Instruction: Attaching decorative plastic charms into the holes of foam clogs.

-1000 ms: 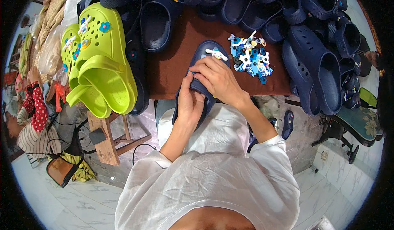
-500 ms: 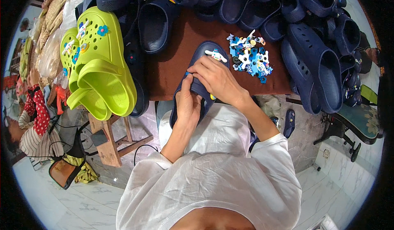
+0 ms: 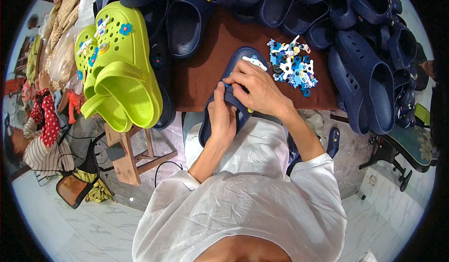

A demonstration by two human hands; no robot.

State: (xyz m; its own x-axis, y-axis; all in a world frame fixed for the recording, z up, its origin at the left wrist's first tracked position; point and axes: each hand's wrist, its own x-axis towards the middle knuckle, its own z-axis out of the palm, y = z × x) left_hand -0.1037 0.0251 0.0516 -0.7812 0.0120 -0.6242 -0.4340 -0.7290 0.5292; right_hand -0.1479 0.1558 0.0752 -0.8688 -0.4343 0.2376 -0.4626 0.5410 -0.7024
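Hands: our left hand [image 3: 221, 117] and right hand [image 3: 255, 88] both grip the navy clog [image 3: 234, 98].
Around: charm pile [image 3: 292, 65], lime clogs [image 3: 119, 70].
Surface: brown worktop [image 3: 206, 70], tiled floor [image 3: 56, 229].

A single fisheye view from a head-worn camera looks steeply down over the wearer's white-clad chest, which fills the 6 o'clock edge. It faces forward toward a brown table [image 3: 210, 51] at 12 o'clock, close enough that both hands sit near the centre. Floor tiles curve along the rim from 7 to 4 o'clock. Dark corners ring the circular picture.
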